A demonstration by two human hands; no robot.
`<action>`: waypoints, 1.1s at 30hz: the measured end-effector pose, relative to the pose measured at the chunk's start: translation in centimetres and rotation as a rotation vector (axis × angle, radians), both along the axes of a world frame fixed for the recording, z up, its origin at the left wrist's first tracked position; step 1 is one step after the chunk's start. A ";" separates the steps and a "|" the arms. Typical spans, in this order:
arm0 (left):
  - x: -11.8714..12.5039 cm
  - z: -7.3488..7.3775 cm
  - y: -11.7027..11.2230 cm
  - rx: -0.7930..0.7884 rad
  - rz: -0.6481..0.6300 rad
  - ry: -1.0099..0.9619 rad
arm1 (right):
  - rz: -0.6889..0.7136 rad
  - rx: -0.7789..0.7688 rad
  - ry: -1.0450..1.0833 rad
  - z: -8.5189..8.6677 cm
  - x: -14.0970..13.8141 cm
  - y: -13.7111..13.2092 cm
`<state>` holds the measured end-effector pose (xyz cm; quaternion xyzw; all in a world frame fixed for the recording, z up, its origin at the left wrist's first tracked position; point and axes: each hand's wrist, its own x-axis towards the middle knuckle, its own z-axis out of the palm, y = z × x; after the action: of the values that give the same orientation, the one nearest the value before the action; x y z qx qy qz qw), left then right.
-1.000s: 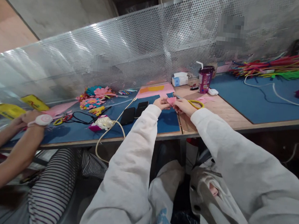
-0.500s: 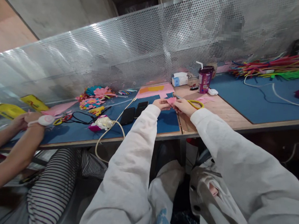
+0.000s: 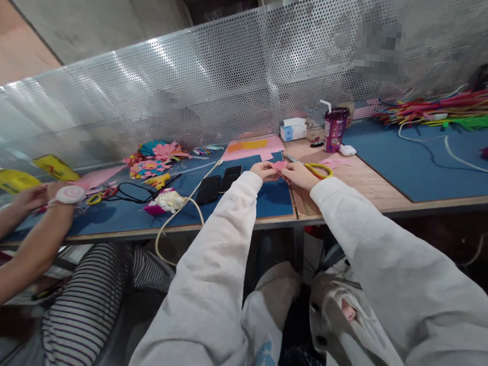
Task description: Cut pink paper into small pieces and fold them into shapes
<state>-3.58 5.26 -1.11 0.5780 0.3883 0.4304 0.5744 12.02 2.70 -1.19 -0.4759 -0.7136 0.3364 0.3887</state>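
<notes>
Between my two hands is a small piece of pink paper point(image 3: 278, 165), held just above the near edge of a blue mat point(image 3: 274, 200). My left hand point(image 3: 264, 170) pinches its left side. From the other side, the fingers of my right hand point(image 3: 299, 174) close on it. Yellow-handled scissors point(image 3: 319, 170) lie right beside my right hand, partly hidden by it. Behind my hands are a pink sheet point(image 3: 233, 152) and an orange strip point(image 3: 253, 144) on top of it. Two dark phones point(image 3: 208, 189) rest left of my left hand.
A purple cup with a straw point(image 3: 334, 129) and a tissue pack point(image 3: 293, 130) stand at the back. Paper flowers point(image 3: 149, 168) and a white cable point(image 3: 168, 220) are to the left. At far left a co-worker's hands point(image 3: 33, 197) work. Coloured pipe cleaners point(image 3: 442, 109) lie right.
The pink paper in my hands has tilted flatter and shows less height. My hands stay in nearly the same place. The co-worker's wrist at left has turned slightly.
</notes>
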 end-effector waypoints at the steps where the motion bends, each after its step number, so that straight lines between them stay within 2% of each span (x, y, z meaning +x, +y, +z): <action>1: 0.0 0.0 0.0 0.007 -0.002 0.004 | 0.005 0.032 -0.022 0.0 0.0 0.0; 7: 0.0 0.0 0.1 -0.003 0.053 0.001 | -0.029 0.292 -0.163 -0.3 0.1 0.1; 15: -0.1 0.1 0.2 -0.016 0.066 0.006 | -0.057 0.383 -0.276 -0.6 0.1 0.3; 22: -0.4 0.0 0.5 -0.010 0.084 -0.014 | -0.047 0.360 -0.272 -0.4 -0.1 -0.1; 28: -0.4 0.1 0.5 -0.039 0.108 0.018 | 0.045 0.266 -0.114 -0.2 0.0 -0.3; 33: -0.1 0.1 0.5 -0.059 0.121 0.059 | 0.068 0.158 -0.008 0.1 0.0 -0.6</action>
<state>-3.70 5.81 -0.99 0.5486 0.4517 0.4355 0.5526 12.06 2.11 -1.09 -0.4204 -0.7553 0.2901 0.4108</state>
